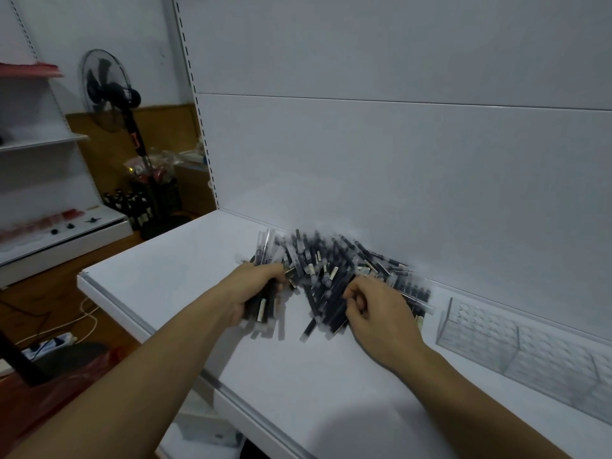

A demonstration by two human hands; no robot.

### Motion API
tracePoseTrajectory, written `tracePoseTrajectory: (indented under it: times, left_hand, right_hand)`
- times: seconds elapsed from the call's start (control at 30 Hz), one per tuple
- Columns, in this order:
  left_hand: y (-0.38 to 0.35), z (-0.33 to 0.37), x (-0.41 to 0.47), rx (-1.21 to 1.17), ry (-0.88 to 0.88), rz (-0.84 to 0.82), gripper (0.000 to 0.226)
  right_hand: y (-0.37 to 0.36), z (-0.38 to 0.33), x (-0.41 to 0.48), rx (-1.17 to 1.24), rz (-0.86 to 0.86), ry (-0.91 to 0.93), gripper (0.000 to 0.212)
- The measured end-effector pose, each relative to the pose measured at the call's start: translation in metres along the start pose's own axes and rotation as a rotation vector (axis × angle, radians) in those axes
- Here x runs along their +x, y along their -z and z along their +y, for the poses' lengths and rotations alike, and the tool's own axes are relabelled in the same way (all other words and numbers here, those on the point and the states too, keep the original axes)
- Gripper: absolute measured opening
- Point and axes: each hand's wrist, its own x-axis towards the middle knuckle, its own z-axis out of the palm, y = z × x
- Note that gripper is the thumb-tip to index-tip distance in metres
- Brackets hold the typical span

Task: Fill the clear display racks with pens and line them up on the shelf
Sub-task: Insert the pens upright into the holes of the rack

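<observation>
your left hand is curled tight round a bundle of pens, fingers and thumb wrapped about the dark barrels, whose ends stick out below your palm toward you. your right hand sits at the right side of the pile of pens, knuckles up and fingers curled under. its fingertips are down among the barrels, but the blur keeps you from telling whether they pinch one or only touch.

the pile is a loose heap of dark pens with pale ends and small white labels. it fans out on the white shelf and reaches back to the foot of the back panel. your hands work it one at each side, apart from each other.

the clear display rack lies on the same shelf to your right, near the heap and along the back panel. you see the shelf through its clear walls and dividers.

off to your left, past the shelf edge, a standing fan rises beside another white shelving unit. dark bottles stand on the floor near it, and a power strip with a white cable lies on the wooden floor.
</observation>
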Motion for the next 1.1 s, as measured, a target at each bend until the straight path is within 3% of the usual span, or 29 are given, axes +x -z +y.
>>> tracePoseTrajectory:
  times: [0.2, 0.3, 0.43, 0.57, 0.67, 0.83, 0.97, 1.1]
  left_hand:
    - [-0.001, -0.005, -0.004, -0.012, -0.004, -0.026, 0.008]
    - [-0.003, -0.009, -0.005, 0.047, 0.001, -0.023, 0.009]
    - [-0.002, -0.012, -0.003, 0.068, -0.002, -0.019, 0.013]
    - [-0.008, -0.009, -0.003, 0.094, -0.016, -0.077, 0.019]
    - [-0.012, -0.008, -0.004, 0.073, -0.028, -0.081, 0.011]
    - [-0.003, -0.006, -0.009, -0.034, 0.041, -0.093, 0.007]
    - [0.011, -0.001, -0.012, -0.085, 0.110, -0.183, 0.018]
    - [0.019, 0.004, -0.018, -0.131, 0.150, -0.247, 0.017]
  right_hand:
    - [0.004, -0.028, 0.007, -0.129, 0.160, 0.151, 0.008]
    - [-0.010, -0.056, 0.019, -0.114, -0.066, 0.082, 0.031]
    - [-0.015, -0.061, 0.042, 0.070, -0.214, -0.101, 0.058]
    - [-0.004, -0.061, 0.052, -0.004, -0.324, -0.114, 0.048]
    - [0.001, -0.058, 0.058, -0.033, -0.303, -0.163, 0.035]
    - [0.018, -0.051, 0.065, 0.159, -0.221, -0.336, 0.017]
    - [0.035, -0.038, 0.067, 0.190, -0.146, -0.419, 0.030]
    - [0.055, -0.029, 0.067, 0.241, -0.054, -0.446, 0.031]
